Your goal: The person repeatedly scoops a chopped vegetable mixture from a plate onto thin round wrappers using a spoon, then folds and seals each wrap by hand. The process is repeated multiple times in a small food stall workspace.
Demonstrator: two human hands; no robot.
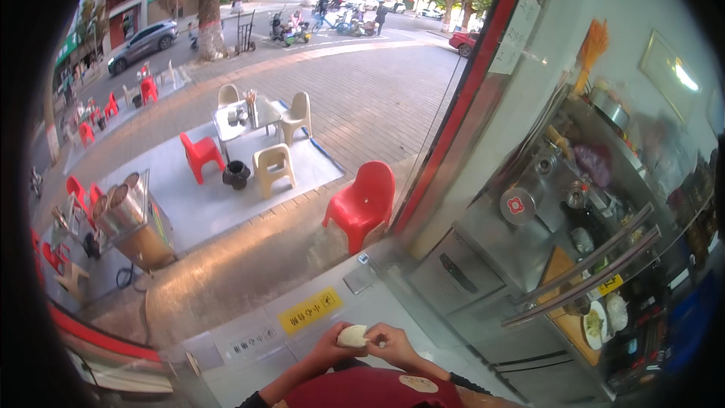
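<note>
Just in front of my dark red apron [355, 387], both hands are together at the lower middle. My left hand [326, 347] is closed around a pale oval piece that looks like dough or a bun [352, 335]. From the other side, my right hand [393, 347] has its fingers pinched at the right edge of that piece. A small pale bit shows at the right fingertips, too small to name. My palms are mostly turned out of sight.
A yellow floor sticker [310, 310] lies beyond my hands. A red chair [363, 204] stands outside the doorway, near the red frame [462, 91]. To the right is a steel counter [472, 264] with a cutting board [559, 264] and a plate of food [595, 325]. Steel steamers [124, 208] stand outside left.
</note>
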